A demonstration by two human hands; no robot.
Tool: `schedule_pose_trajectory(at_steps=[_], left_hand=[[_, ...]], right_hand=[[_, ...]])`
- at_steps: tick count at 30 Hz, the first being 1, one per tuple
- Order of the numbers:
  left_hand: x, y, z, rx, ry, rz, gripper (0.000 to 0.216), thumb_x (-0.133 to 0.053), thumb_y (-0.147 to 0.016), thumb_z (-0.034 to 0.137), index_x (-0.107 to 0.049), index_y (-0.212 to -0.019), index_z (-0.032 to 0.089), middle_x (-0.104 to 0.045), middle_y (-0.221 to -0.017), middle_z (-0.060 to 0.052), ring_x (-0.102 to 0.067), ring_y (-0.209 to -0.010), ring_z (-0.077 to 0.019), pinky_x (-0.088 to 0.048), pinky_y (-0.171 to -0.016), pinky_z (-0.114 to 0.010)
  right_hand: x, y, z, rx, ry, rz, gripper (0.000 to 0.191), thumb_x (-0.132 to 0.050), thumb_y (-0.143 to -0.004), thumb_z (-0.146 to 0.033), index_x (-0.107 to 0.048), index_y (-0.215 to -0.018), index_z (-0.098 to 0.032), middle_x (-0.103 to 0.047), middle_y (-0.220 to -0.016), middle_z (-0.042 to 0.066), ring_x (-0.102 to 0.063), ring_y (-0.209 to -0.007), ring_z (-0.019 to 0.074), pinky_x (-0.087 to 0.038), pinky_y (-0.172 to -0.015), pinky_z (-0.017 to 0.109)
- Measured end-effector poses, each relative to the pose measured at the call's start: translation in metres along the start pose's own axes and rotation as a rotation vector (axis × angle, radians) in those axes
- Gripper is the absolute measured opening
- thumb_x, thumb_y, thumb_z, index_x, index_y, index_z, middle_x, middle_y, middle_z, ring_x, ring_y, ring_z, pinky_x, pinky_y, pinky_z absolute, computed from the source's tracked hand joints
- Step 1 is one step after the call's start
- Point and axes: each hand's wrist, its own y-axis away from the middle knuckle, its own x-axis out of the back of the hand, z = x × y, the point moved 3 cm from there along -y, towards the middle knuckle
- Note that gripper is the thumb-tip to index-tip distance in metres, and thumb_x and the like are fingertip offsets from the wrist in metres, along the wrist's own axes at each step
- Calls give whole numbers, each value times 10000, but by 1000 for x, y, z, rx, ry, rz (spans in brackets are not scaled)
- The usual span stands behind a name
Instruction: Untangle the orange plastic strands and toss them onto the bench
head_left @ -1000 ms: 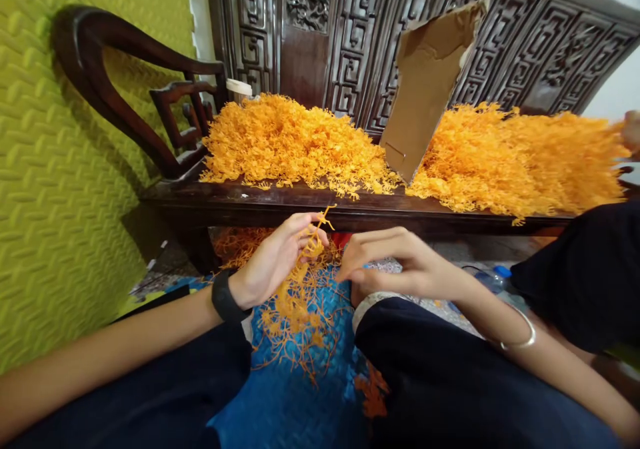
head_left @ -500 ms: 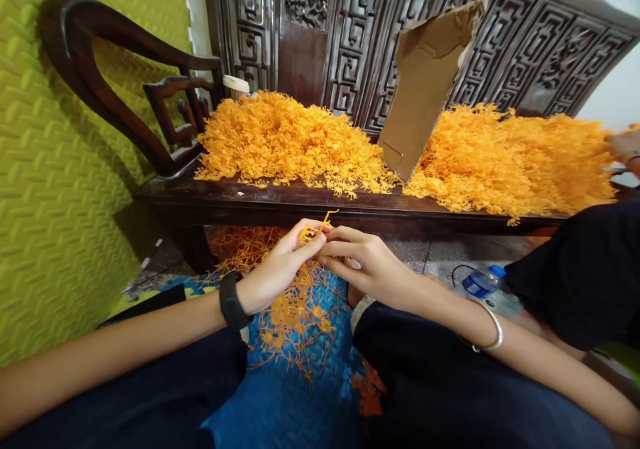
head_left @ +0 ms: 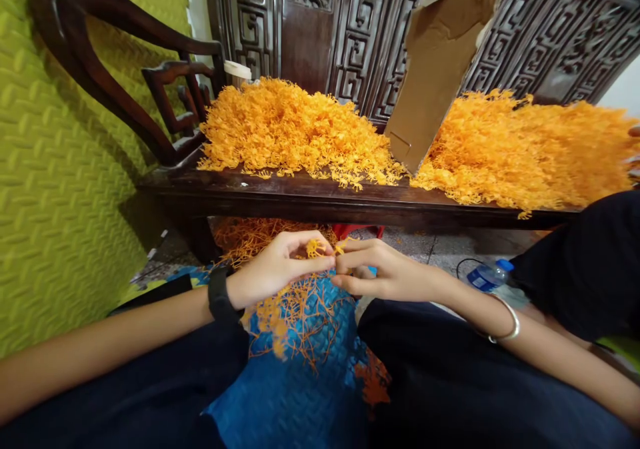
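- Head view: the left hand [head_left: 273,272] and the right hand [head_left: 387,272] meet fingertip to fingertip over the lap. Each grip is closed, thumb against forefinger, on one small orange sprig [head_left: 315,247] between them.
- A second ago the hands were apart, with the left holding the sprig up alone and the right low by the knee. Half a second ago the right had come across to pinch it. Now both hands sit a little lower, and the tip that stuck up above the fingers no longer shows.
- So the sprig has gone from a one-hand hold to a two-hand pinch.
- A bunch [head_left: 295,309] of the same orange sprigs trails under the left palm. I cannot tell whether the palm holds it or it lies loose.
- The bunch lies over a blue cloth [head_left: 300,395] spread between the knees.
- A black band [head_left: 219,295] is on the left wrist and a bangle [head_left: 507,322] on the right.
- A bottle [head_left: 487,277] lies on the floor near the right forearm.
- Beyond the hands, the dark tabletop [head_left: 300,199] carries a left pile [head_left: 285,129] and a right pile [head_left: 525,149] of sprigs. A card [head_left: 435,69] leans between them.
- The green wall [head_left: 65,169] is on the left.
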Motion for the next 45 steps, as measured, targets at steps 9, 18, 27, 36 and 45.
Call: schedule_pose_trajectory(at_steps=[9, 18, 27, 36, 45], left_hand=[[-13, 7, 2, -4, 85, -239, 62, -670, -719, 226, -641, -726, 171, -618, -706, 9, -547, -672, -129, -432, -653, -254], [20, 10, 5, 60, 26, 84, 201, -672, -740, 365, -625, -800, 179, -545, -660, 20, -436, -511, -71, -318, -453, -191], [6, -5, -8, 41, 226, -45, 408, -725, -683, 193, -599, -1070, 176, -661, -885, -30, -602, -797, -142, -462, -750, -276], [9, -5, -18, 94, 479, 53, 508, -405, -896, 436, -472, -1312, 151, -583, -1257, -126, -519, -1154, -246, -353, -988, -395], [14, -4, -14, 25, 525, 123, 525, -379, -900, 502, -484, -1303, 182, -564, -1287, -88, -500, -1169, -225, -324, -1016, -362]], right_hand=[[8, 20, -1, -29, -315, -307, 232, -522, -879, -250, -578, -689, -130, -509, -676, -6, -487, -661, 81, -402, -674, 214], [44, 46, 46, -278, -71, 134, 296, -485, -892, -359, -624, -746, -142, -600, -766, 39, -562, -722, 125, -445, -677, 264], [123, -10, 143, -455, 433, 552, 353, -606, -779, -444, -667, -1024, -197, -434, -1304, 130, -315, -1288, 340, -242, -1057, 548], [81, -42, 41, -193, 38, 789, 377, -476, -876, -402, -523, -1205, -224, -615, -975, 38, -591, -953, 164, -470, -818, 291], [31, -26, 6, -361, -458, 139, 502, -378, -895, -534, -519, -1198, -159, -637, -630, 8, -574, -434, 97, -467, -426, 208]])
